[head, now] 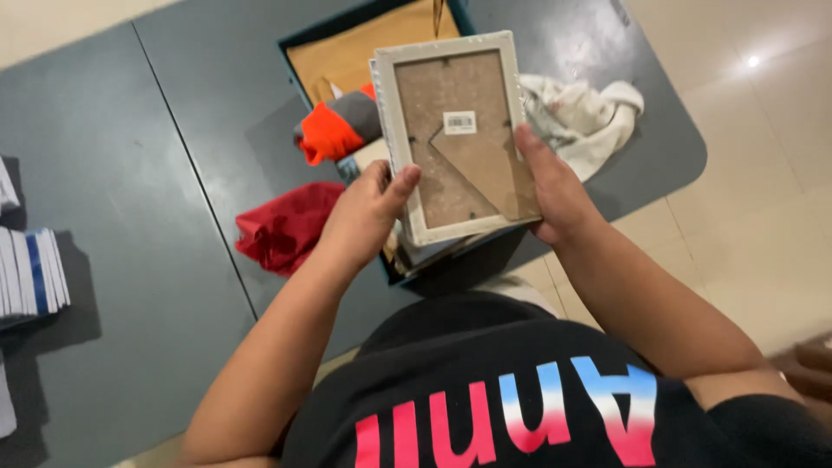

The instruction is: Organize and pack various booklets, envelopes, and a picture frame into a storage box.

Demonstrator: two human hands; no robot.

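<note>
At the far left of the dark grey counter (130, 173), a stack of white and blue folded cloths (33, 273) is seen. A crumpled red cloth (282, 227) lies nearer the middle. The white rectangular picture frame (455, 134), its brown backing board turned up, is held above an open box with a tan lining (347, 52): its lower left edge is gripped by the left hand (368, 212), its right edge by the right hand (555, 191). A crumpled white cloth (581, 117) lies beyond.

You see a white picture frame (452, 134) with a mottled brown backing, a red cloth (282, 227), an orange-and-grey garment (338, 127), a cream rag (581, 117), all on the dark grey desk (130, 173).
</note>
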